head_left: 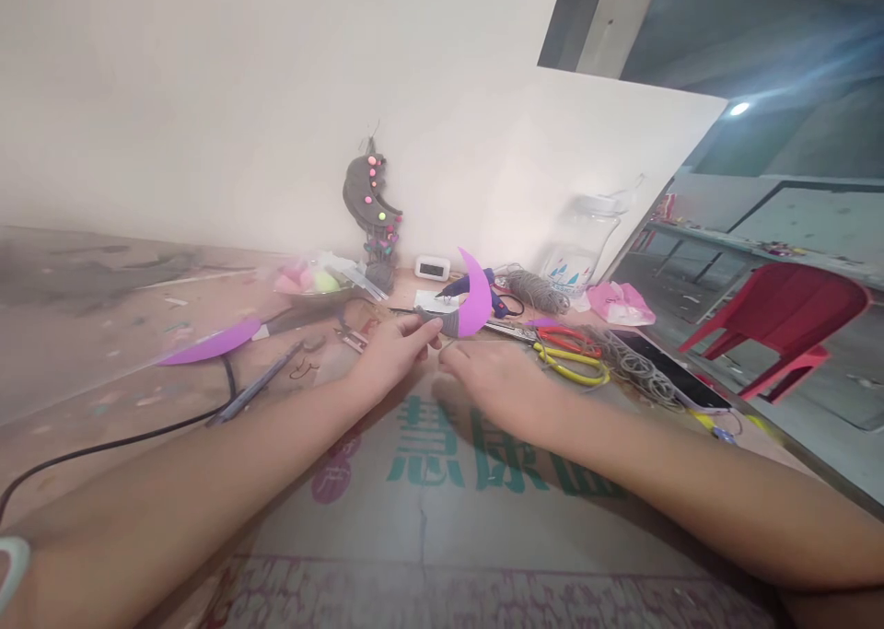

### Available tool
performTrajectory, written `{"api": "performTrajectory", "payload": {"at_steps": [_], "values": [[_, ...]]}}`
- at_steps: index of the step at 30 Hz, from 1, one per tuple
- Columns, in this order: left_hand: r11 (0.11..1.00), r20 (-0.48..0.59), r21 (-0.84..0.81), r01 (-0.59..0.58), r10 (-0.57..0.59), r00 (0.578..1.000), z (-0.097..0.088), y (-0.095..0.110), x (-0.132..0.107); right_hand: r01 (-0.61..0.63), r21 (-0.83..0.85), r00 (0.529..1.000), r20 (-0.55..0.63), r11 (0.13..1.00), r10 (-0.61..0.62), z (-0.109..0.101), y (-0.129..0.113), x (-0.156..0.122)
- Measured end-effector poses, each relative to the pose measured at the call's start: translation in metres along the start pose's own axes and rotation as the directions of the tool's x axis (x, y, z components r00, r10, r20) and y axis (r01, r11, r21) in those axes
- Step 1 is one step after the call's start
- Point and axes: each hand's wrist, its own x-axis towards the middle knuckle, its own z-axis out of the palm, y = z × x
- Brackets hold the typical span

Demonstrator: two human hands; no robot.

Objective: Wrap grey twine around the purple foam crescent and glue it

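Note:
My left hand (397, 348) pinches the lower left end of a purple crescent-shaped card (476, 299). Grey yarn (447, 323) is wound round that end, while the upper part of the card is bare. Close beside it, below the card, my right hand (494, 380) is closed with its fingers together around a strand of the yarn; the fingertips are partly hidden. Behind the card lies a dark blue glue gun (498, 307). A finished-looking grey crescent ornament (366, 192) with coloured pompoms hangs against the wall.
Scissors with yellow handles (573, 366), red-handled scissors (566, 339), a phone (673, 371) and loose yarn (639, 366) lie to the right. A glass jug (576, 242) and small clock (433, 267) stand behind. At left are a pompom bowl (310, 279), another purple card (214, 342) and a black cable (138, 437).

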Motion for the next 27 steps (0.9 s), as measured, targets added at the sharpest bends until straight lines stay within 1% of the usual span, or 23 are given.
{"api": "performTrajectory", "payload": {"at_steps": [3,5,8,10,12,15,19,21,24,27], "values": [[1.000,0.010,0.011,0.005,-0.005,1.000,0.000,0.000,0.000,-0.035,-0.148,0.991,-0.131,0.988,0.016,-0.011,0.007,-0.006],[1.000,0.010,0.013,0.010,-0.010,1.000,0.000,-0.001,0.001,-0.029,-0.208,0.984,-0.180,0.978,-0.009,-0.017,0.013,-0.012],[1.000,0.009,0.019,0.014,-0.014,1.000,0.001,-0.003,0.001,0.010,-0.281,0.985,-0.163,0.960,-0.058,-0.027,0.019,-0.019],[0.999,0.007,0.028,0.017,-0.017,1.000,0.001,-0.004,0.002,0.006,-0.313,0.989,-0.139,0.950,-0.052,-0.032,0.019,-0.021],[0.999,0.006,0.037,0.015,-0.015,1.000,0.001,-0.004,0.002,0.007,-0.308,0.992,-0.116,0.951,-0.045,-0.033,0.018,-0.022],[0.999,0.009,0.042,0.010,-0.011,1.000,0.001,-0.004,0.002,0.004,-0.255,0.993,-0.110,0.967,-0.034,-0.027,0.018,-0.021],[0.999,0.015,0.049,0.015,-0.016,1.000,0.001,-0.004,0.002,-0.033,-0.214,0.986,-0.169,0.976,-0.004,-0.013,0.024,-0.016],[0.998,0.019,0.062,0.018,-0.019,1.000,0.001,-0.004,0.002,-0.037,-0.214,0.976,-0.217,0.976,-0.011,-0.010,0.028,-0.015],[0.995,0.030,0.100,0.007,-0.010,0.999,0.003,-0.005,0.002,-0.024,-0.192,0.958,-0.283,0.981,-0.032,-0.009,0.032,-0.014],[0.989,0.044,0.144,-0.024,0.018,0.999,0.004,-0.006,0.001,-0.037,-0.163,0.951,-0.310,0.986,-0.015,-0.012,0.034,-0.015]]}}
